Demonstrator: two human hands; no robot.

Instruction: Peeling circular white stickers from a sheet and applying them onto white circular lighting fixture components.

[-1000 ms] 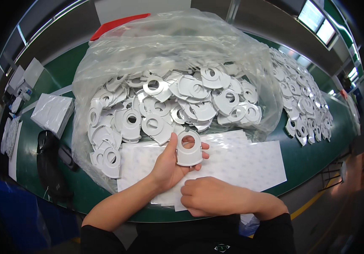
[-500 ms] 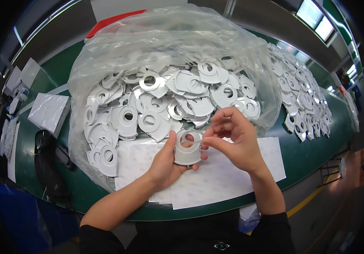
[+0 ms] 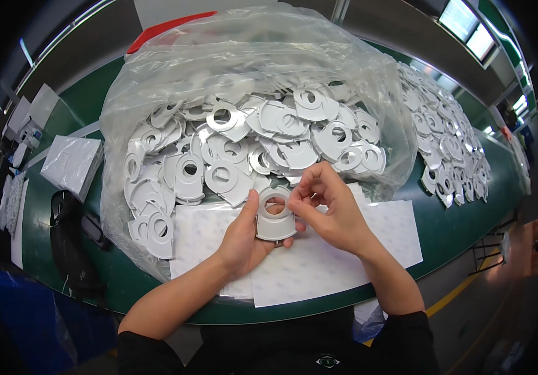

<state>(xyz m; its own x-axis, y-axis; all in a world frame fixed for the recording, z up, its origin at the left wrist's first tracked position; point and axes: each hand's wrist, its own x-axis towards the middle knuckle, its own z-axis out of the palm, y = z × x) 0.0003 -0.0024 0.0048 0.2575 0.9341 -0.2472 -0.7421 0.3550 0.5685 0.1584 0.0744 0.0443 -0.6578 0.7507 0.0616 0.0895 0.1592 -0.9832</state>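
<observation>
Looks to be partway through handling a single silvery-white piece (image 3: 275,229), held up off the pale sheets (image 3: 331,269) and just in front of the mouth of a clear plastic bag (image 3: 244,53). Seems already separated from the rest but, judging by the busy hands, not yet finished with. Leaves a great many similar pieces loose in the near heap (image 3: 281,122) inside the bag, and more in the far heap (image 3: 449,150) at the right of the green table (image 3: 500,181); cannot sort finished from unfinished in either. Points with its ringed end away, toward the bag, and with its broad, curved end back toward the near edge of the table. Runs lengthwise from near to far, almost straight up and down in the view with hardly any lean, turned with its flat face up to the camera. Grips it firmly with the left hand (image 3: 244,242), by a thumb along the left edge and by fingers behind, partly visible through the round hole and past the right and lower edges. Closes the right hand (image 3: 333,212) to a pinch of thumb and forefinger at the right side of the ringed end, touching or nearly so (cannot make out anything thin between those fingertips, nor rule it out).
</observation>
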